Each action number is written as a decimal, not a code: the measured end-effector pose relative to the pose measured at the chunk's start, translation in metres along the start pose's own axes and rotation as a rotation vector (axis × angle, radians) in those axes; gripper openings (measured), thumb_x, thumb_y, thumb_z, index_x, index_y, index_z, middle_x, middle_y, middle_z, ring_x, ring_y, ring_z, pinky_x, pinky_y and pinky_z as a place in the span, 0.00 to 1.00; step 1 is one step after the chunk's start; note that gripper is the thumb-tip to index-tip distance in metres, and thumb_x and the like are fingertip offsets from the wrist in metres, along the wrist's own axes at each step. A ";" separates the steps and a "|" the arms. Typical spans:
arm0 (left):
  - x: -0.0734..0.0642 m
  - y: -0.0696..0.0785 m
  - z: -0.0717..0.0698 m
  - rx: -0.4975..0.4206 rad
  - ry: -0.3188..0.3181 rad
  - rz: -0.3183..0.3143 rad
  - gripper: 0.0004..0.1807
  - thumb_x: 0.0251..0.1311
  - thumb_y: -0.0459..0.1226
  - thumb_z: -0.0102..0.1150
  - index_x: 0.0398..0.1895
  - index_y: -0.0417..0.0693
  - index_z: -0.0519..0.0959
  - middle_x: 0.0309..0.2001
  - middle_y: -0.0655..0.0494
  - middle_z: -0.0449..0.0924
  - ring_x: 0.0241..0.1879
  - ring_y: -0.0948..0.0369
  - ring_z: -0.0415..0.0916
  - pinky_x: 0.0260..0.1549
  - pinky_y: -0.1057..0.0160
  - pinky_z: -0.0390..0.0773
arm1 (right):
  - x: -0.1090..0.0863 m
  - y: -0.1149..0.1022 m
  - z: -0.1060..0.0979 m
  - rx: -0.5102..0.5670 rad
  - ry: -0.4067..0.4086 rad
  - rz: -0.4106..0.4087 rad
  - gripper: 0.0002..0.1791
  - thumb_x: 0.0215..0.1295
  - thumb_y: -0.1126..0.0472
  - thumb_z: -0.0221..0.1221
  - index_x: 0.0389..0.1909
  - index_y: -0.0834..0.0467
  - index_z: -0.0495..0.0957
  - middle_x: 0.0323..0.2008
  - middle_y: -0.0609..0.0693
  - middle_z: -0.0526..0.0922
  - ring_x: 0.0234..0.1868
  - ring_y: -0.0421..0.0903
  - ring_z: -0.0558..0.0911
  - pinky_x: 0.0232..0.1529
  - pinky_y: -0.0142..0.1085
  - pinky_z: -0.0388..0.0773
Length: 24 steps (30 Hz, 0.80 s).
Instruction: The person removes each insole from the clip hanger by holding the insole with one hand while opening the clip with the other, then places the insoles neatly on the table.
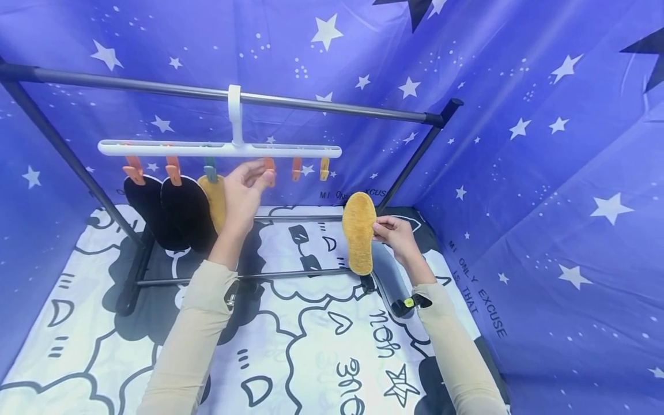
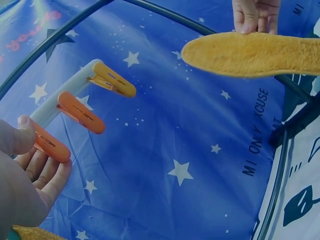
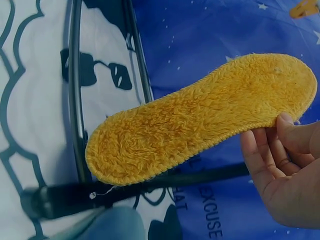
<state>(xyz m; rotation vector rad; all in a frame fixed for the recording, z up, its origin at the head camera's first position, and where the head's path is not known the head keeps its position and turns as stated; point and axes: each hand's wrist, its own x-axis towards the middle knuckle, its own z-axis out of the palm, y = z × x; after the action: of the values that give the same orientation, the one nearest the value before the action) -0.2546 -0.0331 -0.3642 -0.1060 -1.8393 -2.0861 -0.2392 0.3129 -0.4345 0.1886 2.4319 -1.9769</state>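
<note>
Golden yellow is shown by two insoles (image 1: 359, 230) and plain black by two darker insoles (image 1: 181, 210), while the white hanger (image 1: 171, 150) is fitted with four orange clips (image 1: 269, 172), one teal-green clip (image 1: 210, 172) and one yellow clip (image 1: 324, 169). The rack (image 1: 332, 106) is finished in dark grey, the sleeves (image 1: 181, 334) in plain beige. The blue-violet curtain (image 1: 529, 184) is patterned with white stars, dots and dark lettering — the white cloth (image 1: 306, 311) is printed with black cartoon outlines.
</note>
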 end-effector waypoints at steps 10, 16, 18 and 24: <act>-0.001 0.001 0.000 -0.008 -0.006 -0.002 0.17 0.66 0.29 0.64 0.56 0.29 0.79 0.52 0.29 0.82 0.35 0.77 0.82 0.49 0.70 0.84 | -0.001 0.007 -0.024 -0.061 0.024 0.030 0.07 0.73 0.70 0.57 0.46 0.71 0.77 0.26 0.37 0.84 0.30 0.34 0.84 0.37 0.29 0.87; -0.001 -0.001 0.000 -0.007 -0.006 0.008 0.17 0.66 0.29 0.64 0.56 0.29 0.80 0.51 0.29 0.83 0.35 0.77 0.82 0.49 0.71 0.84 | -0.001 0.012 -0.041 -0.084 0.005 0.062 0.08 0.72 0.70 0.58 0.47 0.71 0.77 0.26 0.36 0.84 0.29 0.33 0.85 0.36 0.29 0.87; -0.001 -0.001 0.001 -0.012 -0.004 0.013 0.17 0.66 0.29 0.64 0.55 0.29 0.80 0.51 0.29 0.83 0.34 0.77 0.82 0.47 0.73 0.83 | -0.003 0.012 -0.045 -0.097 0.005 0.077 0.10 0.72 0.70 0.58 0.48 0.73 0.77 0.28 0.36 0.84 0.30 0.33 0.84 0.36 0.29 0.87; -0.001 -0.001 0.001 -0.018 -0.001 0.020 0.16 0.65 0.27 0.64 0.55 0.28 0.80 0.51 0.29 0.83 0.34 0.77 0.82 0.44 0.75 0.82 | -0.006 0.016 -0.056 -0.142 -0.001 0.123 0.14 0.73 0.70 0.57 0.52 0.78 0.73 0.30 0.40 0.80 0.30 0.33 0.83 0.38 0.30 0.88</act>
<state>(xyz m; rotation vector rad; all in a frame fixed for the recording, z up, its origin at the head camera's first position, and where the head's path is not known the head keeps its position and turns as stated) -0.2541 -0.0320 -0.3650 -0.1292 -1.8130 -2.0892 -0.2279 0.3699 -0.4383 0.3267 2.4824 -1.7478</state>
